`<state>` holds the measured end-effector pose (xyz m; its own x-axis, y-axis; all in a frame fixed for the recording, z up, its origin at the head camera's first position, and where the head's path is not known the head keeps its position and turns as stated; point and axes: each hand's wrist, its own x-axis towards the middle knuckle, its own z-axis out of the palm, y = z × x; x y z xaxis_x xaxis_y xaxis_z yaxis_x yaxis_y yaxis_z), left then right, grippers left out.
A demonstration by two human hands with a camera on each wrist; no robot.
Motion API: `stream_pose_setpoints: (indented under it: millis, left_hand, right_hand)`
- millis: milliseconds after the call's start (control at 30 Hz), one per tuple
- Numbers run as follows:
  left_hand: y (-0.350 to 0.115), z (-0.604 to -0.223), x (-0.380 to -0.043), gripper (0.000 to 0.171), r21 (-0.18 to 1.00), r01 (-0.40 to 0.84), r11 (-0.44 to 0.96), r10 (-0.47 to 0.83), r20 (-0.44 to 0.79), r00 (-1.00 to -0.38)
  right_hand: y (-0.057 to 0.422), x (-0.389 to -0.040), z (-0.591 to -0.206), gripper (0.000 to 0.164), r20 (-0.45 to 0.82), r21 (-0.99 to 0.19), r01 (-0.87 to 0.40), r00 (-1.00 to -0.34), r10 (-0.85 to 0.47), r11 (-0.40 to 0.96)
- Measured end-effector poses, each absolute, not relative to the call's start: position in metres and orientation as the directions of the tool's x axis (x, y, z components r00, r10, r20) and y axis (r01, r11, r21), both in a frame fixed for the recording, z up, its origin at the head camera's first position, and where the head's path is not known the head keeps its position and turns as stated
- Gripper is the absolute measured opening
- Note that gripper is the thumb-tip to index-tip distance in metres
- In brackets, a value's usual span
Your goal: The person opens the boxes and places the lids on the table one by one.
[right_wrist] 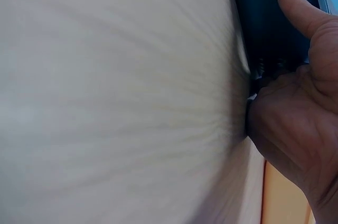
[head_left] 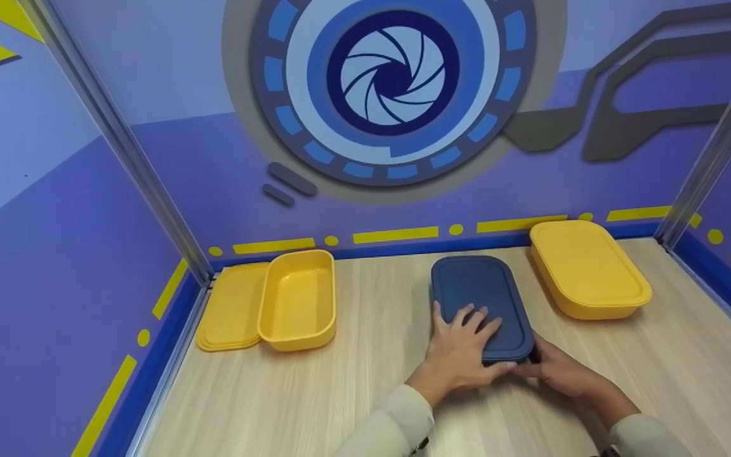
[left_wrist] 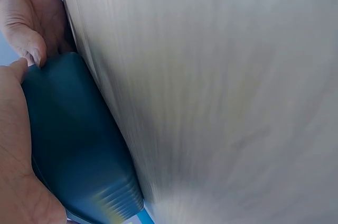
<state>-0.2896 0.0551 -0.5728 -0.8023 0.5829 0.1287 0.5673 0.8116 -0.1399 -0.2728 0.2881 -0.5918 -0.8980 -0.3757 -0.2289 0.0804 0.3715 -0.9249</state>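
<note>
A dark blue lunch box (head_left: 476, 292) with a flat lid stands on the wooden table. My left hand (head_left: 457, 352) lies over the near left part of its lid, fingers spread, thumb reaching to the near edge. At the near right corner my right hand (head_left: 562, 371) grips the box. In the right wrist view, the right thumb (right_wrist: 301, 10) presses on the blue front wall, while the other fingers bend round the side and are partly hidden. The left wrist view shows the blue wall (left_wrist: 79, 129) beside the left palm (left_wrist: 21, 171).
To the left an open yellow box (head_left: 299, 301) stands against a yellow lid (head_left: 232, 308) lying on the table (head_left: 378, 381). A yellow box with its lid on (head_left: 587, 263) is at the back right. Printed panels (head_left: 391, 209) with metal posts enclose the table's back and sides.
</note>
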Motion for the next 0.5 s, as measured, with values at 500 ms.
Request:
stream_pose_setpoints:
  millis: [500]
  left_hand:
    - [0.0564, -0.5708, -0.2897, 0.091, -0.094, 0.558, 0.825, 0.565, 0.113, -0.817]
  right_hand:
    - [0.2883, -0.2734, -0.5890, 0.116, -0.247, -0.919, 0.095, -0.895, -0.370, 0.382]
